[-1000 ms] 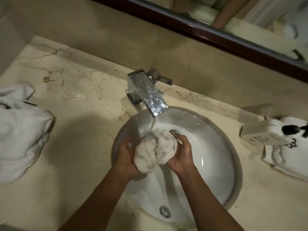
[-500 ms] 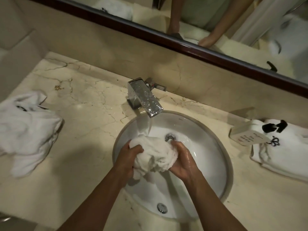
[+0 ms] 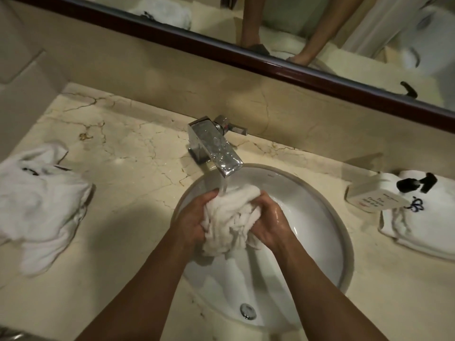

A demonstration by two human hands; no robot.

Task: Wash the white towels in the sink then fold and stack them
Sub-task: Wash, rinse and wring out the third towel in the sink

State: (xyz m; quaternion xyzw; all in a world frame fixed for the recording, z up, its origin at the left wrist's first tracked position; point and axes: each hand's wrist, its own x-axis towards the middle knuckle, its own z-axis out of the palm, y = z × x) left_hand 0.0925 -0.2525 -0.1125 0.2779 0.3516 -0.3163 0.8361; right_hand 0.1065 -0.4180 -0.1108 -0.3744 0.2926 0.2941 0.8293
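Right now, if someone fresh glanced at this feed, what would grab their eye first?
Both hands, left hand and right hand, grip a bunched white towel over the sink, under water running from the chrome faucet. A crumpled towel pile lies on the counter's left, and a folded towel with a soap dispenser sits on the right.
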